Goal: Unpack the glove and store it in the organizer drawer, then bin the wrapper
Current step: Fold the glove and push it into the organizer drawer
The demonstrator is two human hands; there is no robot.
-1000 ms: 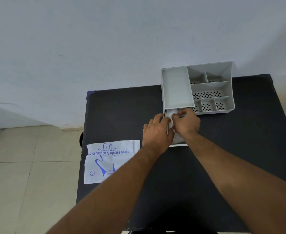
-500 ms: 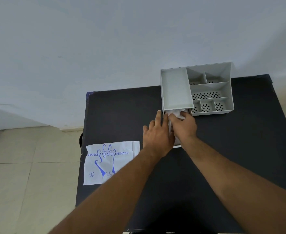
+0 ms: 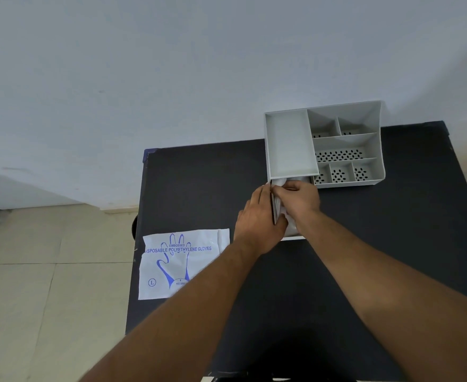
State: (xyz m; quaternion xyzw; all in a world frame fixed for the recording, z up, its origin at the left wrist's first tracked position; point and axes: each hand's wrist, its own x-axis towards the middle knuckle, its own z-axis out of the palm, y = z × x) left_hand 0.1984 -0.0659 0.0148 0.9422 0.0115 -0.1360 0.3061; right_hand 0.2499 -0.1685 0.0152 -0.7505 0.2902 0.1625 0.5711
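Observation:
A grey organizer (image 3: pixel 290 144) stands at the table's back right, its drawer (image 3: pixel 293 238) pulled out toward me. The crumpled clear glove (image 3: pixel 278 182) lies inside the drawer, mostly hidden by my hands. My right hand (image 3: pixel 298 199) is over the drawer, its fingers closed on the glove near the organizer's body. My left hand (image 3: pixel 257 219) lies along the drawer's left wall with the thumb hooked over its rim. The empty white wrapper (image 3: pixel 179 263), printed with a blue glove, lies flat at the table's left edge.
The black table (image 3: pixel 364 244) stands against a pale wall, with tiled floor to the left. The organizer's open compartments (image 3: pixel 339 155) with perforated bottoms sit to the right of the drawer. A dark round object (image 3: pixel 134 227) peeks out beside the table's left edge.
My right hand has slid toward the organizer, pushing the glove deeper into the drawer. My left hand has shifted from over the drawer to its left wall.

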